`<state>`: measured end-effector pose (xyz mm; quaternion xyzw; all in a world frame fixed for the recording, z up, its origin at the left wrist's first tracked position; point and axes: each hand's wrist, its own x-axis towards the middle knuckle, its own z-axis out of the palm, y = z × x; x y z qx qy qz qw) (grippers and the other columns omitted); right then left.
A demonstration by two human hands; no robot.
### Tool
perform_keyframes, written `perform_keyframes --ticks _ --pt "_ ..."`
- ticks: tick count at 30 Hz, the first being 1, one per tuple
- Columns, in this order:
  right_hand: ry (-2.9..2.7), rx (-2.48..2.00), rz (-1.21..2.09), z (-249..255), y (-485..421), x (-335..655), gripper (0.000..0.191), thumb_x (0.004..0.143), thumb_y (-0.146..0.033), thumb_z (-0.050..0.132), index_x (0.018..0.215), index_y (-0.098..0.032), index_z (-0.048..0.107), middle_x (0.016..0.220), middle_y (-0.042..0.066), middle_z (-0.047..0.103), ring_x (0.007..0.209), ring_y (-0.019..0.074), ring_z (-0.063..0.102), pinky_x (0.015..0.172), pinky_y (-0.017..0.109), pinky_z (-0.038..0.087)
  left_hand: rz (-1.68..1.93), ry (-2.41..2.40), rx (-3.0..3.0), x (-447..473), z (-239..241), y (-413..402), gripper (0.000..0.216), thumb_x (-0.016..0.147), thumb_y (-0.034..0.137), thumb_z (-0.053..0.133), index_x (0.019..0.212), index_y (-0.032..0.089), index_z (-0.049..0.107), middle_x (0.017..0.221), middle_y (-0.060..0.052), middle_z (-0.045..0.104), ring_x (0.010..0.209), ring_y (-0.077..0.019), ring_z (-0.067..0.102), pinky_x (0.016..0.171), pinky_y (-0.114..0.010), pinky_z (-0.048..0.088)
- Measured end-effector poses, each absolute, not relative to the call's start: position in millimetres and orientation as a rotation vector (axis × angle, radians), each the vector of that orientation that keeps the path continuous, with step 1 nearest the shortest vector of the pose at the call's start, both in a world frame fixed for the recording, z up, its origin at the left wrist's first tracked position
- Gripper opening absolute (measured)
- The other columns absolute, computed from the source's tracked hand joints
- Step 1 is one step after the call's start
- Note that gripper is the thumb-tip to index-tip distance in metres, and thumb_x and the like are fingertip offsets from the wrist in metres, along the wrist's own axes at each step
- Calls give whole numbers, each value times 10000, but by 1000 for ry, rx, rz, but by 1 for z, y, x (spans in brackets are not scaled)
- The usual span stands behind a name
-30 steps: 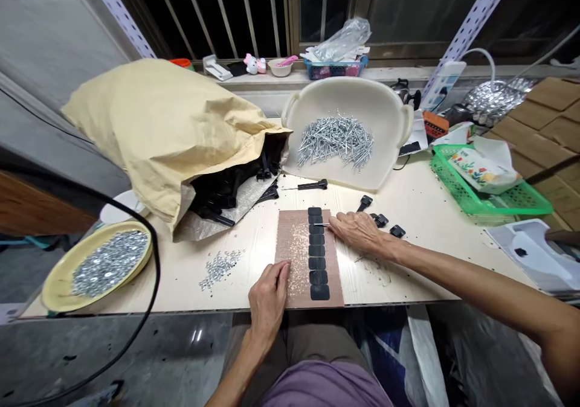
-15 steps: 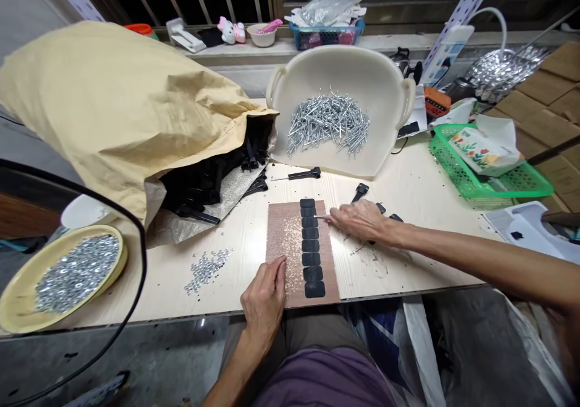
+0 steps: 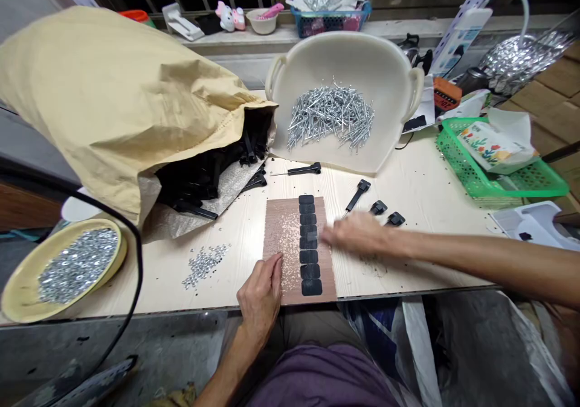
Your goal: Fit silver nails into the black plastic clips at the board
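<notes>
A brown board (image 3: 283, 238) lies at the table's near edge, dusted with small silver bits and carrying a column of several black rounded pieces (image 3: 309, 244). My left hand (image 3: 261, 295) rests on the board's lower left corner, fingers curled against it and closed, holding nothing I can make out. My right hand (image 3: 356, 235) sits at the board's right edge beside the middle black pieces; it is smeared by motion, so its fingers do not show. Three black pieces with pins (image 3: 379, 208) lie just beyond the right hand.
A cream tray (image 3: 399, 75) of silver nails (image 3: 333, 116) stands behind the board. A tan sack (image 3: 113, 99) spilling black parts lies left, a yellow plate (image 3: 13, 307) of silver washers at far left, loose washers (image 3: 203, 262) nearby, a green basket (image 3: 498, 180) right.
My right hand has slid down from the upper black pieces to the middle of the column, and the thin pin it held to them no longer shows. The left hand stays put.
</notes>
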<state>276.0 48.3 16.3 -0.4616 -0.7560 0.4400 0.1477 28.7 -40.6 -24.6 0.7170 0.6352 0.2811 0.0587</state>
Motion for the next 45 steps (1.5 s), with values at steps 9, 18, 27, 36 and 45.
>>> perform_keyframes --ticks 9,18,27,36,45 --pt "-2372 -1204 1005 11 58 273 406 829 -516 537 550 -267 379 367 -100 253 375 55 91 420 270 141 817 1918 2163 28 -26 -41 248 907 256 507 1101 223 658 815 -34 690 693 -133 622 641 -212 404" --pt "-2709 -1398 395 23 32 269 409 957 -448 356 678 -197 516 506 27 557 397 108 365 488 286 141 689 1888 2128 38 -4 -34 315 930 331 455 1190 223 595 954 -55 673 795 -153 639 650 -214 439" --pt "-2889 -1451 219 47 14 262 477 991 -443 227 869 -178 604 755 78 707 567 177 606 492 283 205 785 1500 2012 74 16 -20 244 949 312 407 1053 185 588 921 -52 635 837 -159 600 743 -262 452" --pt "-2760 -1339 179 50 7 268 467 1000 -402 245 787 -180 597 690 32 685 531 126 556 494 291 155 934 1426 1517 87 36 -21 339 940 393 372 715 177 503 598 35 413 536 -92 390 529 -213 328" --pt "-2622 -1241 7 41 8 279 363 962 -372 377 747 -182 600 659 19 677 534 124 571 478 252 201 743 1258 889 82 43 -13 392 755 550 610 722 178 491 506 95 267 408 -45 246 378 -157 188"
